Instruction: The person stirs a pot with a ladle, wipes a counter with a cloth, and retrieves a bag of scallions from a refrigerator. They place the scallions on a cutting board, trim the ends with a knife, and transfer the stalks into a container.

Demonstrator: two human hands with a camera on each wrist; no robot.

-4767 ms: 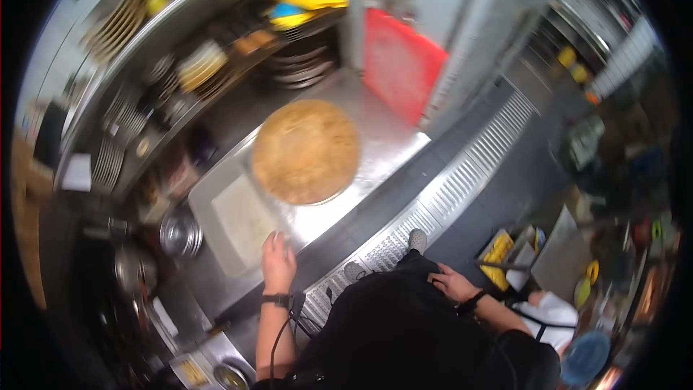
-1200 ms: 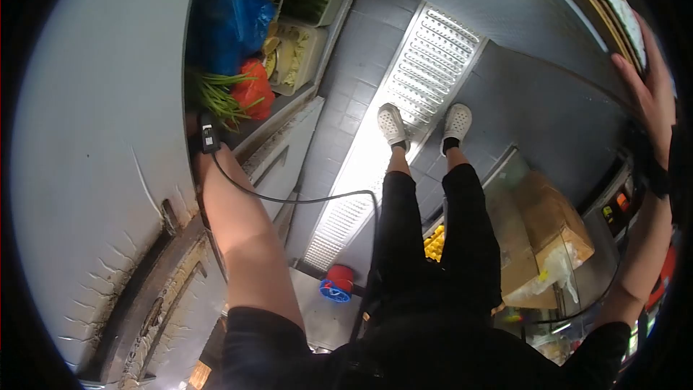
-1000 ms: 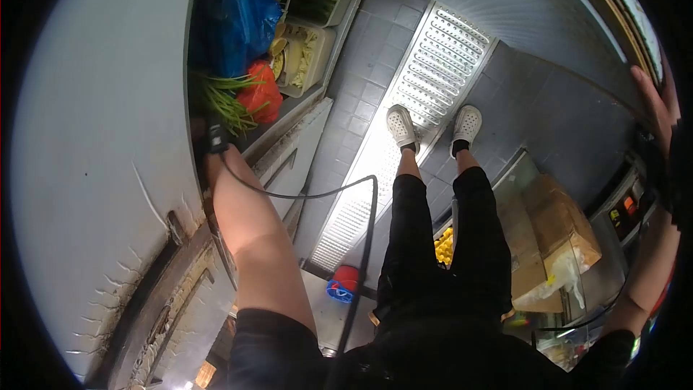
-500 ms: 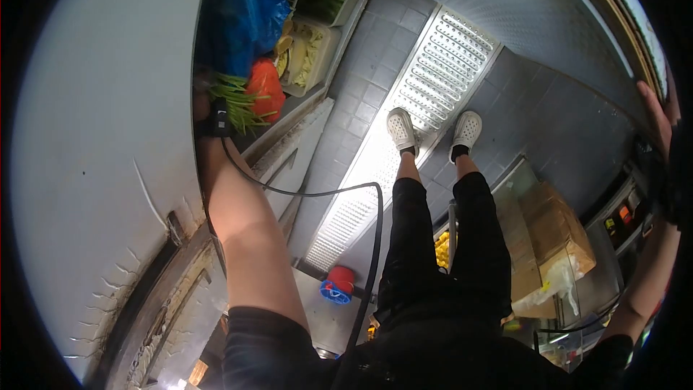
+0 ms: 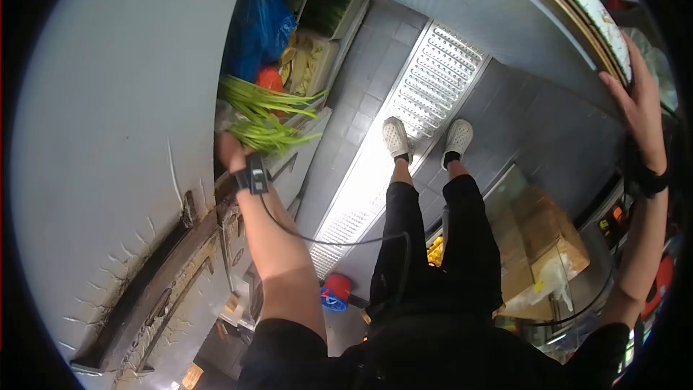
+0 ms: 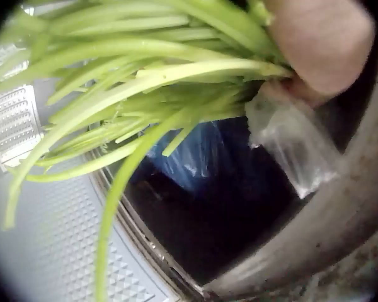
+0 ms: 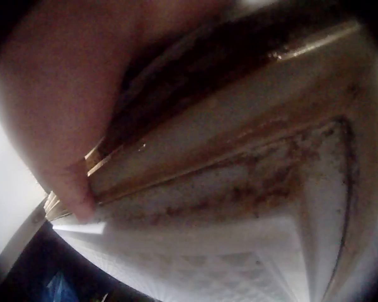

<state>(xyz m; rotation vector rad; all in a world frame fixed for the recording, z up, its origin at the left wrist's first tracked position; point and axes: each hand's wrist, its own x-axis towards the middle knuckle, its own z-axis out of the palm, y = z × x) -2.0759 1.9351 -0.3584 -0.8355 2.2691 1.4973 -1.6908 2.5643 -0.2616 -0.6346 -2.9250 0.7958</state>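
In the head view my left hand (image 5: 229, 150) holds a bunch of long green vegetable stalks (image 5: 268, 130) at the opening of a fridge cabinet. The left wrist view shows thumb and fingers (image 6: 321, 47) gripping the stalks (image 6: 132, 69) near one end, with a crumpled clear plastic bag (image 6: 296, 145) around that end. Their loose ends fan out past the shelf edge. On the far right my right hand (image 5: 642, 108) grips the edge of the open fridge door (image 5: 559, 11). The right wrist view has the thumb (image 7: 79, 195) over the stained door rim (image 7: 208, 182); the other fingertips are hidden.
Inside the cabinet lie a blue plastic bag (image 5: 271, 29), a red bag (image 5: 270, 78), and tubs of greens (image 5: 328, 7). A grey panel (image 5: 108, 101) fills the left. Below are a metal floor grate (image 5: 433, 72), a cardboard box (image 5: 538, 235) and a red-and-blue item (image 5: 336, 287).
The view has gone from a counter to the open fridge. My left hand has drawn the green stalks outward from the dark interior. My right hand stays at the door edge.
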